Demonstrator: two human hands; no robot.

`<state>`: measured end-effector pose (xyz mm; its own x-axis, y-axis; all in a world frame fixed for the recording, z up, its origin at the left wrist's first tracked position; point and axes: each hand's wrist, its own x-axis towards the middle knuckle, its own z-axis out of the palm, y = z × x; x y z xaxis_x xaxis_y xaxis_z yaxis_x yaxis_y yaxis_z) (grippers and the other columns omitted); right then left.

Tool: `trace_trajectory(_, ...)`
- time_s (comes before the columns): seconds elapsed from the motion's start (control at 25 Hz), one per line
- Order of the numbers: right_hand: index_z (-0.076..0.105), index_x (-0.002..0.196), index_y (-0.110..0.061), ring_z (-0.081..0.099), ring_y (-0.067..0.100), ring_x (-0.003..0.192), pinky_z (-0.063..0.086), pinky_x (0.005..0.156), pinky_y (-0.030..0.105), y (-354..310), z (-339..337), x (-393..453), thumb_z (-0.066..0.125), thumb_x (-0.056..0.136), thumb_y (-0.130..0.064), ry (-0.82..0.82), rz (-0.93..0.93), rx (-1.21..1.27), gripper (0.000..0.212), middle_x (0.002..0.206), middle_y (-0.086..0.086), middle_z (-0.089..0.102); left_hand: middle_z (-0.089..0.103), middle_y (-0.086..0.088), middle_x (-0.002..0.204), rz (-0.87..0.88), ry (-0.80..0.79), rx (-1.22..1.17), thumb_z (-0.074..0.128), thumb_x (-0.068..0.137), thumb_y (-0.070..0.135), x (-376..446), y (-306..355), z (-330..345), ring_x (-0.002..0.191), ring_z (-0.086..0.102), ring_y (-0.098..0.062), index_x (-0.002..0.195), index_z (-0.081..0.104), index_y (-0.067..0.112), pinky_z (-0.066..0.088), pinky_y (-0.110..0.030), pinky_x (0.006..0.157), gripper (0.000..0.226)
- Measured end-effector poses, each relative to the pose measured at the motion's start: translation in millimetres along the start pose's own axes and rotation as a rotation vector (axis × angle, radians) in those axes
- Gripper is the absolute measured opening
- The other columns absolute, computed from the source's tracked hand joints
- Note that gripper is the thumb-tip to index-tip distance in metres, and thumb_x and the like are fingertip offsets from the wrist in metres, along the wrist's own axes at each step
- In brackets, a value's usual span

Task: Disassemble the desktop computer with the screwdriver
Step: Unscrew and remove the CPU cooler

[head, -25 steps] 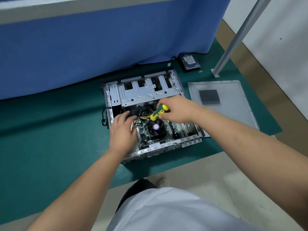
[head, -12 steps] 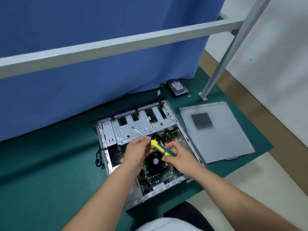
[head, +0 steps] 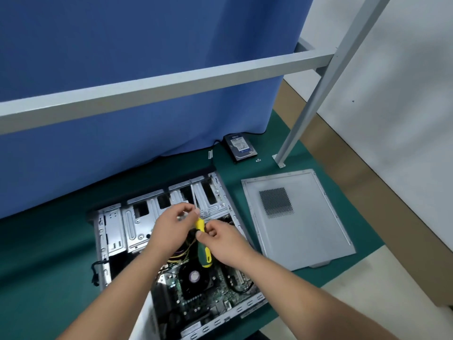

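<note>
- The open grey sheet-metal desktop computer case (head: 137, 224) lay on its side on the dark green floor mat (head: 49, 266), near the mat's front edge, its circuit board and black cooler fan (head: 195, 276) exposed.
- The person's left hand (head: 171, 229) hovered above the case's drive bays; its fingers (head: 188, 212) were curled, pinching the thin steel shaft where it met the handle.
- The right hand (head: 220, 241) gripped the yellow-and-green plastic-handled screwdriver (head: 202, 239), its fingers wrapped round the handle, thumb on top; the shaft pointed away toward the blue curtain (head: 147, 82).
- The flat grey vented side panel (head: 299, 217) lay just right of the case, and a black hard drive with a blue-and-white label (head: 240, 148) sat toward the mat's far edge, with a few small screws (head: 257, 160) beside it.
- Judged from this, the screwdriver should handle as light and stiff; the ribbed handle gave the best hold, the bare shaft being smooth and likely slippery.
- The case looked heavy and rigid, with thin stamped edges that might cut; it was best steadied by its outer frame.
- The board and bundled yellow wires (head: 176, 258) appeared fragile, so a slipped tip could do damage.
</note>
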<state>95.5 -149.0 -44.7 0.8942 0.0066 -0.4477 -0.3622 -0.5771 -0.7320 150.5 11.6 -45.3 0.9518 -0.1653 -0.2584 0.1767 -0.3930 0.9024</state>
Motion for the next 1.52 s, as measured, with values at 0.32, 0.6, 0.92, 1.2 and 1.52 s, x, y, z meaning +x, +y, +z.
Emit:
trace_trajectory(0.32,0.064,0.082,-0.019,0.056,0.004,0.059,0.043,0.057,0.018,34,-114,71,0.062,0.095,-0.051,0.217,0.033,0.122,0.034,0.064,-0.013,0.06,-0.02,0.022,0.167,-0.04,-0.056,0.823,0.023,0.098,0.075,35,-55,-4,0.156,-0.023,-0.018,0.153,0.012,0.063,-0.008,-0.049,0.125,0.057)
trace_trajectory(0.6,0.054,0.071,-0.016,0.06,0.019,0.07,0.04,0.058,0.027,108,-96,126,0.065,0.095,-0.039,0.034,0.332,-0.248,0.036,0.075,0.001,0.062,-0.037,0.028,0.159,-0.051,0.002,0.933,-0.001,0.091,0.083,31,-71,6,0.148,-0.039,-0.011,0.149,-0.015,0.067,-0.015,-0.05,0.124,0.062)
trace_trajectory(0.92,0.06,0.105,-0.013,0.064,0.027,0.092,0.059,0.082,0.04,112,-69,142,0.055,0.094,-0.02,-0.013,0.417,-0.443,0.014,0.1,0.007,0.063,-0.036,0.027,0.16,-0.052,-0.001,0.93,0.002,0.093,0.08,31,-70,7,0.15,-0.036,-0.011,0.15,-0.013,0.066,-0.014,-0.049,0.123,0.061)
trace_trajectory(1.2,0.058,0.11,-0.013,0.061,0.025,0.086,0.052,0.068,0.031,108,-71,134,0.056,0.094,-0.019,-0.017,0.43,-0.474,0.017,0.105,0.009,0.064,-0.038,0.026,0.159,-0.04,-0.032,0.906,0.002,0.092,0.081,34,-74,5,0.148,-0.039,-0.011,0.15,-0.012,0.067,-0.016,-0.051,0.121,0.061)
trace_trajectory(1.52,0.062,0.123,-0.02,0.061,0.007,0.1,0.052,0.092,0.025,57,-80,57,0.059,0.098,-0.031,0.327,-0.123,-0.196,0.027,0.114,-0.008,0.063,0.03,0.014,0.165,0.267,-0.01,0.605,0.042,0.106,0.048,-19,-69,-19,0.155,0.022,-0.014,0.146,0.049,0.039,0.018,-0.046,0.126,0.042)
